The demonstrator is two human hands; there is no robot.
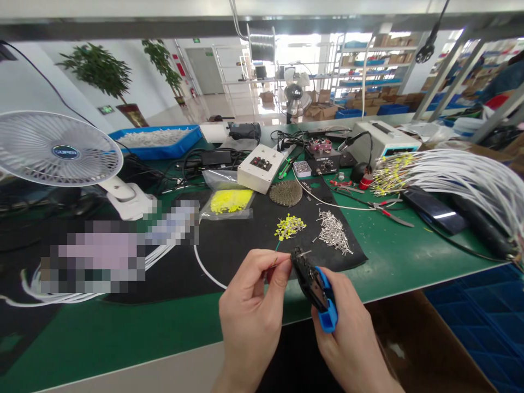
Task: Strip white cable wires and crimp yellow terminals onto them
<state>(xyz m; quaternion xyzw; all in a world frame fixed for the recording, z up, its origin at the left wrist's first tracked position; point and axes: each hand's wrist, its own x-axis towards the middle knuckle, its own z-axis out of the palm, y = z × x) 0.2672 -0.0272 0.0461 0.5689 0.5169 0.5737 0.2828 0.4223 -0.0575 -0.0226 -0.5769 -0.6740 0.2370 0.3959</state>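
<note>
My left hand (254, 305) pinches the thin wire end of a white cable (204, 271), which curves in from the left. A green wire (279, 245) sticks up beside the fingertips. My right hand (347, 322) is wrapped round crimping pliers (310, 281) with a black head and blue handles. Their jaws touch or nearly touch my left fingertips, and a small silvery pin terminal shows at the jaws. Whether the wire sits inside the terminal is hidden. Just beyond lie a pile of yellow-ended terminals (290, 226) and a pile of bare metal pins (333, 233).
A black mat (245, 240) covers part of the green bench. On it lies a bag of yellow sleeves (230, 202). A white fan (61, 150) stands left; a bundle of white cables (454, 169) and red-handled cutters (393, 213) lie right. A white box (261, 168) stands behind.
</note>
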